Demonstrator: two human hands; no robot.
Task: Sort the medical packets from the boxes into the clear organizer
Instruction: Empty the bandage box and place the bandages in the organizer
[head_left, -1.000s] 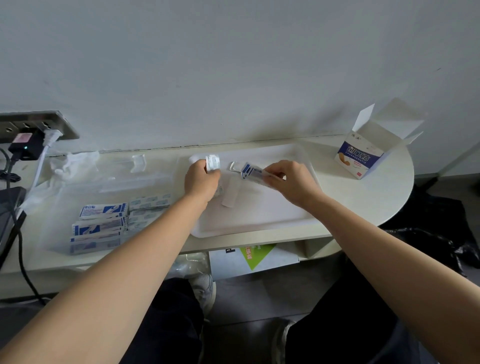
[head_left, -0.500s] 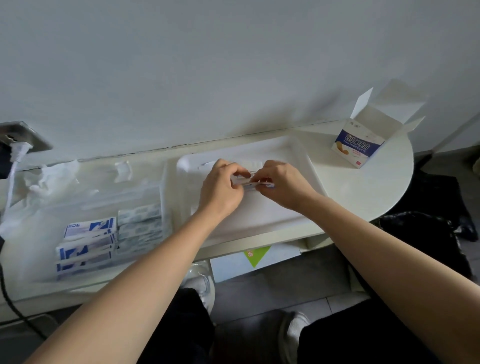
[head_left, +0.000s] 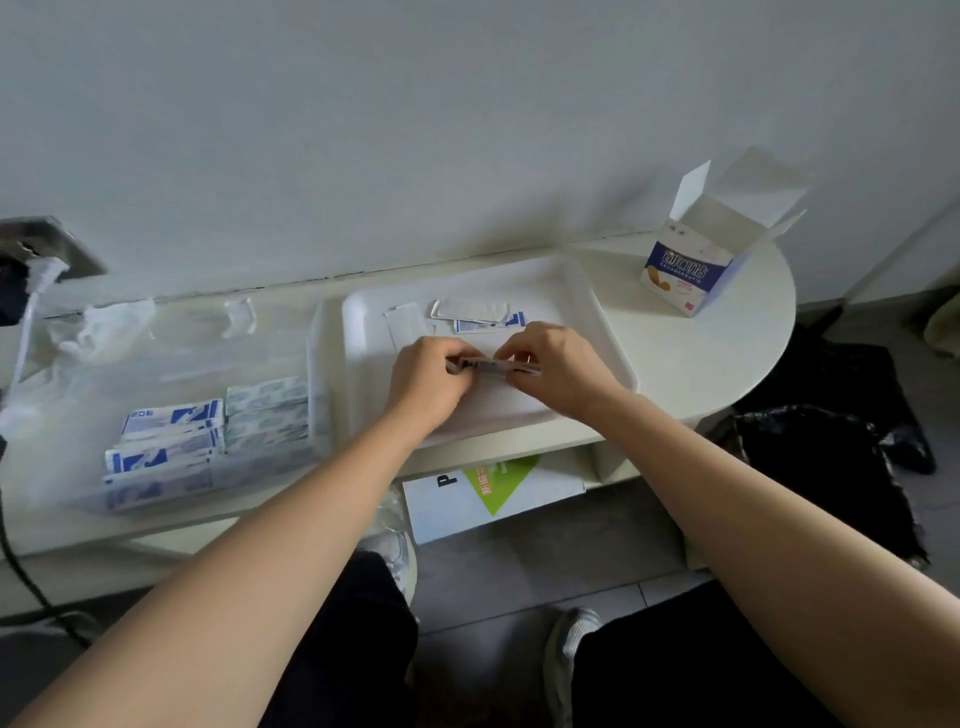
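over the white plastic tray (head_left: 619, 358) at the middle of the tabletop (head_left: 727, 364), the left hand (head_left: 428, 387) and right hand (head_left: 563, 374) pinch a slim stack of blue-and-white packets (head_left: 491, 367) in curled fingers, one at each end. the clear plastic organizer (head_left: 318, 374) sits toward the left edge, part filled.
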